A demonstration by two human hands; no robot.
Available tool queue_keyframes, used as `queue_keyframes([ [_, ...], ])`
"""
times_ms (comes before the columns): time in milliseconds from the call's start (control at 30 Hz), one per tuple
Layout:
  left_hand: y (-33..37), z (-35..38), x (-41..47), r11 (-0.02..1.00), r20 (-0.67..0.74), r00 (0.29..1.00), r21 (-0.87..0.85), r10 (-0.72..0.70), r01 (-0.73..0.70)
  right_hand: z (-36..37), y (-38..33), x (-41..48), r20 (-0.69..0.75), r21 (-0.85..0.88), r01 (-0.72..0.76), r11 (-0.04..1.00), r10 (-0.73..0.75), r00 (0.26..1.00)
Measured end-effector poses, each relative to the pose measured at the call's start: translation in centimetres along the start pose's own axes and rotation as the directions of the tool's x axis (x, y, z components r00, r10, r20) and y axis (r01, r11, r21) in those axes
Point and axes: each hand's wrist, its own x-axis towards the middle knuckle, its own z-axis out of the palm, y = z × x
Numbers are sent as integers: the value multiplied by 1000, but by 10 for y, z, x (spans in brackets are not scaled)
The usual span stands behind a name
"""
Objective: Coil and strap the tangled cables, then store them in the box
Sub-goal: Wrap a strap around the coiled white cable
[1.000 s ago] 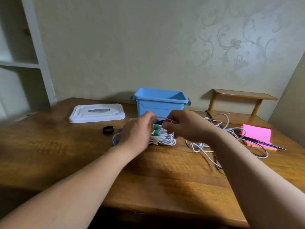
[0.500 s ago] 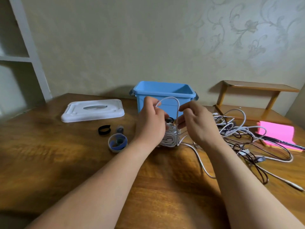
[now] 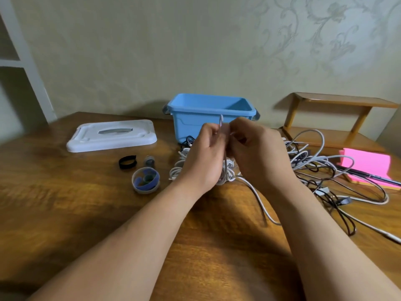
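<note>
The left hand (image 3: 205, 157) and right hand (image 3: 258, 155) meet above the tabletop (image 3: 65, 203), fingers curled, pinching a white cable (image 3: 221, 121) loop between them. Its coiled bundle (image 3: 179, 168) lies just beneath. The blue box (image 3: 191, 124) stands at 12 o'clock, the tangled cables (image 3: 314, 164) at 3 o'clock.

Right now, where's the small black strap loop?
Head view, left side: the small black strap loop lies on the brown wooden table, just in front of the white plastic lid.

home room | floral wallpaper (image 3: 325, 35) | wooden desk (image 3: 65, 203) | white shelving (image 3: 28, 61)
</note>
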Motion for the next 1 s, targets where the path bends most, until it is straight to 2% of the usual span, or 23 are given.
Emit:
queue_keyframes([
  [100, -4, 1, 2, 998, -1, 1000, -67, -10, 10, 0, -3, -1, 27, 63, 27, 998, -29, 999],
  [200, -5, -3, 7, 967, -113, 990, -250, -86, 55, -3, -4, -3, 46, 118, -12, 993, 6, 999],
  [267, 0, -10, 10, 860, -139, 971, -499, -195, 101, -5, 1, -2, 129, 116, -81, 990, 66, 989],
  [333, 5, -20, 14, 726, -120, 956, -677, -266, 117, -9, 6, -2, 295, 60, -124, 991, 101, 950],
  [433, 7, -28, 16, 573, -85, 956, -814, -281, 96, -10, 13, -3, 501, -89, -73, 993, 108, 859],
  [533, 4, -27, 15, 516, -43, 959, -849, -282, 114, -10, 17, -3, 504, -170, -18, 985, 102, 858],
  [633, 3, -30, 14, 584, -56, 948, -798, -314, 146, -15, 22, -3, 456, -200, -46, 979, 134, 880],
  [700, -2, -33, 15, 708, -100, 947, -688, -306, 156, -18, 26, -2, 413, -213, -81, 974, 165, 896],
  [800, -7, -31, 14, 878, -117, 975, -463, -191, 117, -22, 27, -2, 383, -167, -161, 973, 214, 899],
  [867, -7, -26, 9, 943, -70, 990, -318, -124, 96, -24, 26, -1, 378, -86, -228, 970, 244, 893],
  [933, -5, -22, 6, 990, -9, 998, -130, -59, 58, -26, 24, 0, 401, 72, -339, 938, 284, 871],
  [1000, -9, -18, 3, 996, 59, 998, 92, 2, -7, -28, 23, 2, 430, 319, -458, 830, 304, 850],
])
